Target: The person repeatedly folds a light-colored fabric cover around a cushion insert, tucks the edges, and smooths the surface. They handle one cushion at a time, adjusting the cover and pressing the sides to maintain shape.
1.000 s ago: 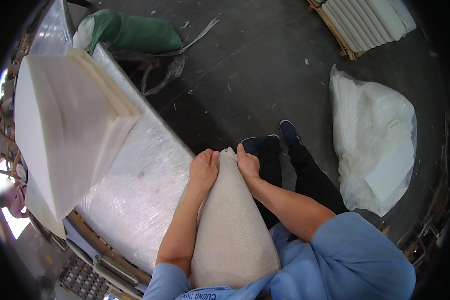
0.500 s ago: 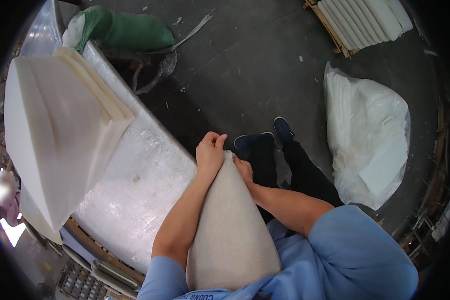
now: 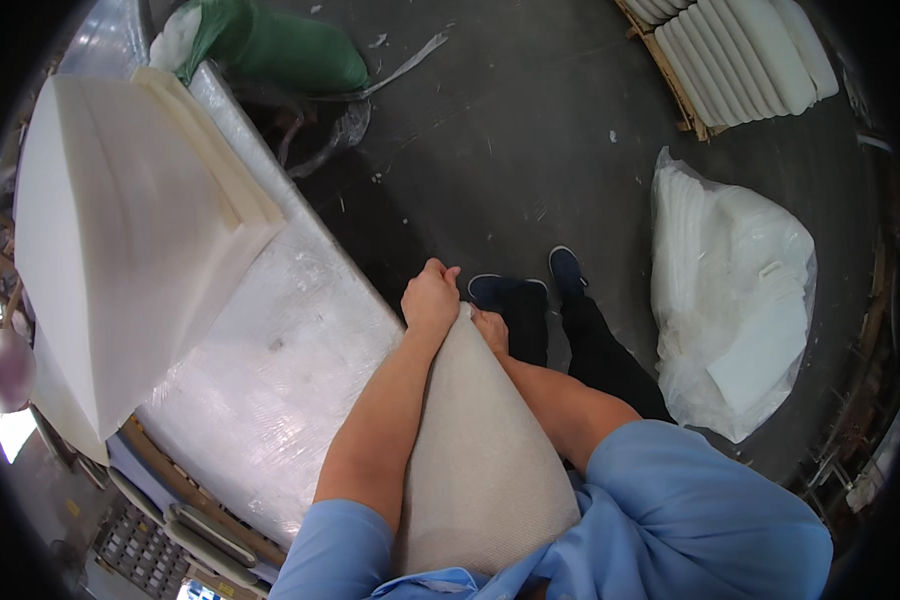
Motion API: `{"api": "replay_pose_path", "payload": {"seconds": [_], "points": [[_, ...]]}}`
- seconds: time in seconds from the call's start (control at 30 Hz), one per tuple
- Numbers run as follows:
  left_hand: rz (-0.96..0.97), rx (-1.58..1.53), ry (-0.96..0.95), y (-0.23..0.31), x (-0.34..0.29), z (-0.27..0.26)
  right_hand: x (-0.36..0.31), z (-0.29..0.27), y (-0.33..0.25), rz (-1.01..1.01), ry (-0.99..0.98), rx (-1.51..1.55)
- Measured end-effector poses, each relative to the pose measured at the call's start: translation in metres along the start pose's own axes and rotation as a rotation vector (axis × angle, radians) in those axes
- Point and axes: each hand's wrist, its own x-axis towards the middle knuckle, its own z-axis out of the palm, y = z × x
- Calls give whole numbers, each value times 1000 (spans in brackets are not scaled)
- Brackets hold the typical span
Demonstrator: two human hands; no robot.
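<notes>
A beige cloth-covered cushion (image 3: 485, 450) stands between my forearms, leaning against my body, its narrow far end pointing away from me. My left hand (image 3: 432, 298) is closed at the left of that tip, thumb against curled fingers, gripping the edge of the cover. On the other side my right hand (image 3: 490, 328) is closed on the cover just below the tip; the cushion partly hides its fingers. What lies under the cover at the tip cannot be made out.
Left of me is a table wrapped in clear film (image 3: 270, 370), bearing stacked white foam sheets (image 3: 140, 230). A green sack (image 3: 280, 50) lies beyond it. On the floor at right sits a plastic bag of white pieces (image 3: 735, 290); a pallet of white cushions (image 3: 740, 60) stands farther off.
My left hand's fingers have closed in tighter by the tip, and its raised thumb has come down. The whole view has shifted slightly; the cushion stays between my arms.
</notes>
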Motion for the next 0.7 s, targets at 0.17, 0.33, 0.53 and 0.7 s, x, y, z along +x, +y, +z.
{"api": "replay_pose_path", "payload": {"seconds": [0.17, 0.33, 0.53, 0.7], "points": [[-46, 16, -185, -4, 6, -15, -19, -10, -12, -57, -28, 120], [69, -8, -409, -6, -16, -70, -41, -23, -28, 229, -27, 651], [149, 169, -596, -11, -20, -82, -34, -21, -28, 177, -176, 639], [200, -146, -268, -54, -28, -17, -24, -17, -51, 310, -38, 633]]}}
